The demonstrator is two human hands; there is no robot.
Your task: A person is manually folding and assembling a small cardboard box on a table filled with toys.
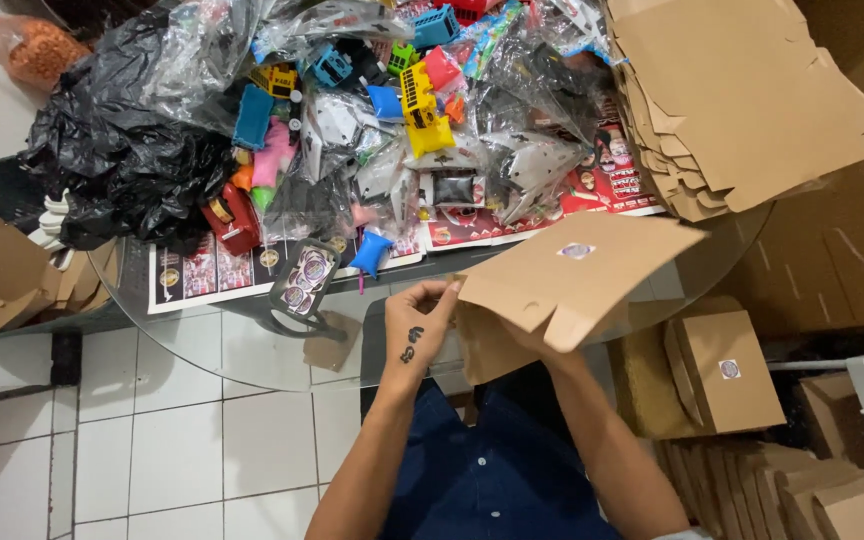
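Both hands hold a flat brown cardboard box blank [572,275] with a small round sticker on it, above the near edge of a round glass table [252,340]. My left hand [420,325] grips its left edge with the fingers curled over the fold. My right hand [537,345] is mostly hidden under the blank and supports it from below. A roll of round stickers [304,275] lies on the table just left of my left hand.
A heap of small plastic toys in clear bags [402,100] and a black plastic bag [122,140] cover the table's far side. A stack of flat box blanks [732,110] sits at the right. Folded boxes [727,370] pile up on the floor at right.
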